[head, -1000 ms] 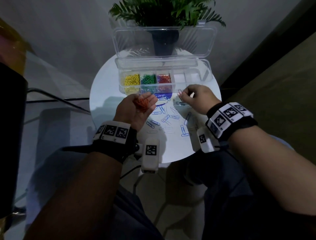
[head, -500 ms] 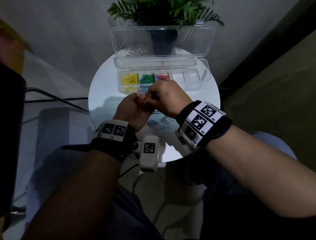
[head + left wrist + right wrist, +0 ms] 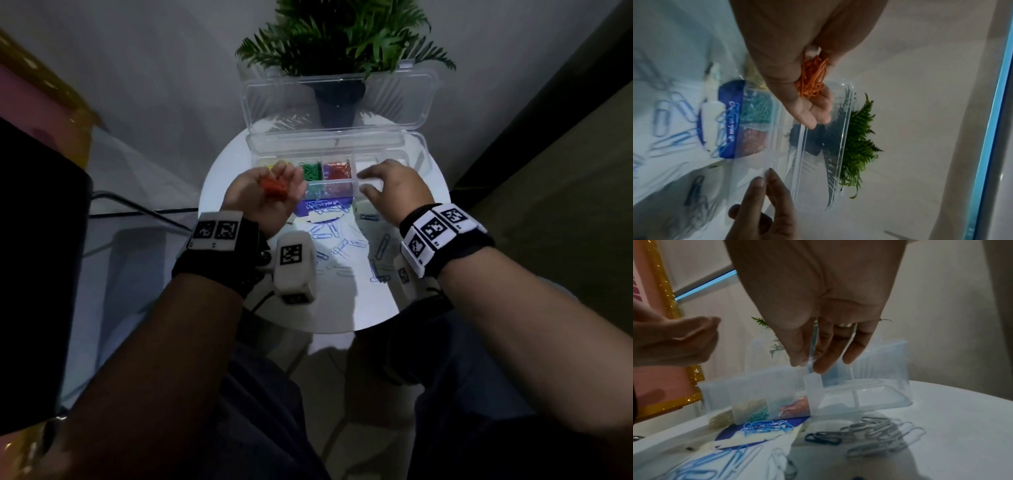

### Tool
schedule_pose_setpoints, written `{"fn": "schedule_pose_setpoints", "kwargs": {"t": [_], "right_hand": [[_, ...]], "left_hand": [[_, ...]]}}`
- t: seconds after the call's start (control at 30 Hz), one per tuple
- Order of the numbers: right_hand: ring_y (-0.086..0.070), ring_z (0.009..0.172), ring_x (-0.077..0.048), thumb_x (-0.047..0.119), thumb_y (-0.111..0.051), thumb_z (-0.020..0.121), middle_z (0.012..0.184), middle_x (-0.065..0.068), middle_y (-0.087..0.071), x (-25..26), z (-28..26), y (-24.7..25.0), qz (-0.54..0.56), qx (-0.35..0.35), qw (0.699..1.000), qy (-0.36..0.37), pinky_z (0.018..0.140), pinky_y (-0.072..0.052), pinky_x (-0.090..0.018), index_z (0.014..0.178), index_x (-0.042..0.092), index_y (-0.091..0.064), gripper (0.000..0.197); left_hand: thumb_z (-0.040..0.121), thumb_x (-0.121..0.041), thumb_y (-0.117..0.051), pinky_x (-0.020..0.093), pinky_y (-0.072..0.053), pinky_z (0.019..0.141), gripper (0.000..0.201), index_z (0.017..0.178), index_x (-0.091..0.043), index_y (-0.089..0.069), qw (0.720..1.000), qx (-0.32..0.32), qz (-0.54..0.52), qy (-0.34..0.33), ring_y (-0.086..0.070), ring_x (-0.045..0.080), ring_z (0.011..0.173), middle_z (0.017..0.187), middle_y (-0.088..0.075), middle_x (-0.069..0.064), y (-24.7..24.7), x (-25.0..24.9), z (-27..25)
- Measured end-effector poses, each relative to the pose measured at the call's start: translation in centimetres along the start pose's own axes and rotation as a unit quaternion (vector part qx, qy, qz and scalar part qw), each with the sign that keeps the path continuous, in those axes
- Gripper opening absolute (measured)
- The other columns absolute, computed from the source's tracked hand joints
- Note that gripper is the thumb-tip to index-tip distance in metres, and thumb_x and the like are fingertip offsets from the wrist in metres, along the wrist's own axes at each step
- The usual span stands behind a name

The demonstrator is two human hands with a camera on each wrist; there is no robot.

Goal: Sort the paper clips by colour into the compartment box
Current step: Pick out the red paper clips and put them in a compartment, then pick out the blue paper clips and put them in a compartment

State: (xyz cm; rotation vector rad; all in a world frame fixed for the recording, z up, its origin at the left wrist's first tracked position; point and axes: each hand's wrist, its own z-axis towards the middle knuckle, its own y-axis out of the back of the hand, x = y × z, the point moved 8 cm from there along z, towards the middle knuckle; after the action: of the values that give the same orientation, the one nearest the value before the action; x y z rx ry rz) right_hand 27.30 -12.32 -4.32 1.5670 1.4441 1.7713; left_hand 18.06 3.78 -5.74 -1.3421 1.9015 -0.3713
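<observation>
The clear compartment box (image 3: 416,161) stands open at the back of the round white table (image 3: 342,308), with green clips (image 3: 311,171) and red clips (image 3: 337,170) in separate cells. Its yellow cell is mostly hidden behind my left hand (image 3: 267,195). That hand hovers at the box's left end and cups a bunch of orange paper clips (image 3: 274,186) (image 3: 813,78) in curled fingers. My right hand (image 3: 394,192) reaches to the box's front wall, where thumb and forefinger (image 3: 819,366) pinch a clear wall (image 3: 813,386) beside the red cell. Loose blue clips (image 3: 330,228) lie in front of the box.
A blue card (image 3: 325,207) carrying several blue clips lies against the box front. Grey clips (image 3: 879,431) and a dark clip (image 3: 824,437) lie under my right hand. The box lid (image 3: 339,99) stands upright before a potted plant (image 3: 339,41). A black object (image 3: 34,274) fills the left.
My right hand left my left hand, where it met the orange clips, and moved right onto the box wall. My left hand rose slightly toward the box, still holding the orange clips.
</observation>
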Motion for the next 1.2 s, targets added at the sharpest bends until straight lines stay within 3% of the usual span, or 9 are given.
{"fn": "schedule_pose_setpoints", "kwargs": {"t": [0.1,0.27,0.33,0.47,0.6,0.8,0.97,1.1,1.2], "right_hand": [[-0.059,0.101,-0.028,0.022,-0.057,0.089,0.108,-0.011,-0.062,-0.1,0.3,-0.1,0.030,-0.017,0.999,-0.001,0.086,-0.045,-0.031,0.106,0.015,-0.069,0.022],[-0.058,0.099,-0.028,0.024,-0.056,0.090,0.104,-0.012,-0.061,-0.2,0.4,-0.2,0.029,-0.022,0.999,0.007,0.082,-0.048,-0.035,0.104,0.015,-0.070,0.022],[-0.058,0.099,-0.029,0.024,-0.055,0.090,0.104,-0.013,-0.061,-0.3,0.4,-0.2,0.032,-0.024,0.999,0.013,0.081,-0.047,-0.036,0.103,0.014,-0.070,0.022],[-0.058,0.100,-0.028,0.023,-0.055,0.090,0.105,-0.013,-0.061,-0.6,0.6,-0.3,0.030,-0.024,0.999,0.009,0.081,-0.044,-0.034,0.103,0.014,-0.070,0.022],[-0.056,0.102,-0.028,0.024,-0.054,0.091,0.107,-0.013,-0.060,-0.7,0.8,-0.3,0.037,-0.026,0.999,0.004,0.083,-0.042,-0.032,0.104,0.013,-0.070,0.023],[-0.057,0.104,-0.026,0.024,-0.056,0.090,0.108,-0.011,-0.063,-0.4,1.4,0.2,0.030,-0.018,0.999,0.000,0.086,-0.043,-0.031,0.103,0.012,-0.070,0.022],[-0.057,0.100,-0.026,0.022,-0.058,0.087,0.112,-0.011,-0.057,0.7,0.9,1.3,0.024,-0.018,0.999,0.023,0.089,-0.046,-0.036,0.103,0.014,-0.069,0.021],[-0.057,0.082,-0.026,0.019,-0.056,0.086,0.104,-0.012,-0.058,3.1,-1.5,0.6,0.017,-0.014,0.996,0.082,0.078,-0.045,-0.032,0.097,0.010,-0.067,0.018],[-0.061,0.091,-0.029,0.019,-0.053,0.087,0.101,-0.012,-0.065,3.6,-3.0,-2.5,-0.036,0.087,0.993,0.074,0.080,-0.050,-0.035,0.095,0.011,-0.067,0.018]], "left_hand": [[0.099,-0.018,-0.029,0.028,-0.045,0.062,0.039,0.066,-0.010,-0.048,1.000,-0.019,0.003,-0.007,-0.058,0.015,0.037,0.043,-0.054,0.002,-2.5,-0.1,2.0],[0.098,-0.019,-0.031,0.011,-0.031,0.039,0.036,0.064,-0.013,-0.043,0.965,-0.065,0.234,-0.095,-0.040,0.008,0.029,0.031,-0.039,-0.006,-6.7,0.8,6.0],[0.100,-0.024,-0.032,0.021,-0.035,0.047,0.040,0.067,-0.011,-0.051,0.908,-0.071,0.383,-0.157,-0.043,0.014,0.043,0.039,-0.048,0.000,-8.1,0.9,7.4],[0.100,-0.021,-0.033,0.022,-0.038,0.075,0.035,0.099,-0.010,-0.066,0.743,-0.044,0.619,-0.251,-0.059,0.025,0.096,0.108,-0.067,0.011,-9.7,1.8,8.5],[0.094,-0.023,-0.045,0.023,-0.044,0.081,0.026,0.105,-0.012,-0.066,0.697,-0.056,0.659,-0.277,-0.061,0.022,0.099,0.106,-0.068,0.005,-9.3,1.3,9.2],[0.093,-0.012,-0.050,0.017,-0.048,0.067,0.013,0.090,-0.014,-0.063,0.817,-0.035,0.491,-0.301,-0.058,0.011,0.076,0.075,-0.061,-0.006,-8.1,-1.2,7.0],[0.093,-0.019,-0.049,0.019,-0.039,0.060,0.014,0.084,-0.020,-0.059,0.952,-0.045,0.243,-0.178,-0.066,0.009,0.076,0.072,-0.065,-0.008,-1.4,-2.7,2.5],[0.096,-0.019,-0.042,0.025,-0.047,0.078,0.020,0.088,-0.018,-0.060,0.970,-0.090,0.173,-0.142,-0.065,0.010,0.080,0.084,-0.066,-0.005,5.5,-2.2,-0.8],[0.092,-0.019,-0.050,0.021,-0.042,0.061,0.015,0.079,-0.019,-0.058,0.946,-0.156,0.264,-0.107,-0.060,0.008,0.066,0.074,-0.061,-0.006,9.1,-1.6,-1.7]]}}
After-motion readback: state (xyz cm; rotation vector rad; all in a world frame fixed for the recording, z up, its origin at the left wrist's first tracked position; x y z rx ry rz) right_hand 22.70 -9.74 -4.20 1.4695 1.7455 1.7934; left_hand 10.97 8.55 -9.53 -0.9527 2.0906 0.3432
